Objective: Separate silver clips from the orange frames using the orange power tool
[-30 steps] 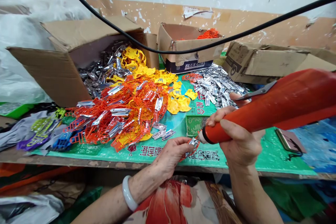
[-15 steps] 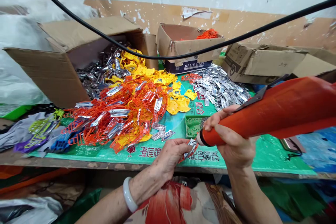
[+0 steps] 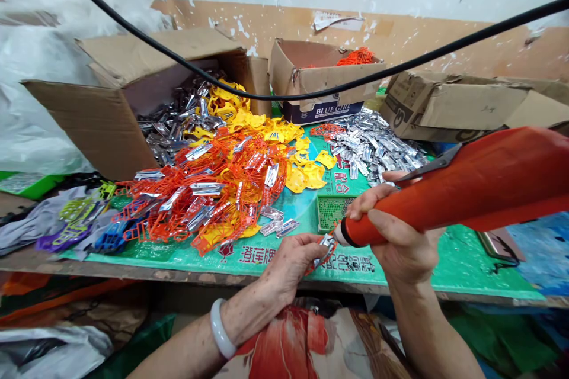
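Note:
My left hand pinches a small orange plastic piece with a silver metal clip on it, low over the front of the table. My right hand is wrapped round a power screwdriver with a red covering, held tilted with its tip down to the left. The white nose of the tool meets the silver clip; the exact contact point is too small to see. Just behind the tip lies a green tray with tiny metal parts, partly hidden by my right hand. Several loose silver clips lie left of it.
A heap of orange pieces and yellow pieces spreads at the left, before an open carton. Silver clips are piled at the back right, near more cartons. A black cable hangs across the view.
The view has shifted slightly to the left. Both hands, the clip piece and the screwdriver keep nearly the same position against each other.

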A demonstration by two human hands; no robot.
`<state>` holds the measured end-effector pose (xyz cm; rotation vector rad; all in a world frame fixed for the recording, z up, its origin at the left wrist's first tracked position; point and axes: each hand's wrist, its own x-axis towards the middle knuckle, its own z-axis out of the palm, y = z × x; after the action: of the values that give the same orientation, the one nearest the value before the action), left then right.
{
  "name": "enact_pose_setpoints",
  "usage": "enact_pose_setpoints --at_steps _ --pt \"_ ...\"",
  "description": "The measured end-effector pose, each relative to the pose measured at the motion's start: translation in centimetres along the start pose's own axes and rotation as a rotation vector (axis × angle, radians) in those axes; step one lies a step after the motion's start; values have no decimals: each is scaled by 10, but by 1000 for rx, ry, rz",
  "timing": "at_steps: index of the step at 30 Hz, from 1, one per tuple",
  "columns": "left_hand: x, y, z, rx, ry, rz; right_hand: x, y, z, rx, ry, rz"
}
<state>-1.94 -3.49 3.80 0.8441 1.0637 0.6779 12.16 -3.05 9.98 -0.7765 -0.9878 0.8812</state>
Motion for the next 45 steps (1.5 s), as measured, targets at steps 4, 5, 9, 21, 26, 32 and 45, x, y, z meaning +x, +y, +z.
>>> enact_pose_setpoints --at_steps 4,5,9,21,26,32,45 --pt "0 0 1 20 12 -18 -3 0 -1 0 -35 13" --pt "0 0 1 22 14 -23 -3 -1 -1 -1 -42 12" --pt "0 0 1 45 2 -15 -1 -2 -1 3 -50 3" --pt "-4 4 2 68 -8 -46 -1 -1 -6 25 -83 3" --pt "-2 4 4 77 -4 -39 -1 3 -9 39 -123 -12" --pt "0 1 1 27 -34 -41 4 -3 -8 43 -57 -3" --pt "0 -1 -1 -11 -54 -57 3 -2 -9 52 -53 -28"
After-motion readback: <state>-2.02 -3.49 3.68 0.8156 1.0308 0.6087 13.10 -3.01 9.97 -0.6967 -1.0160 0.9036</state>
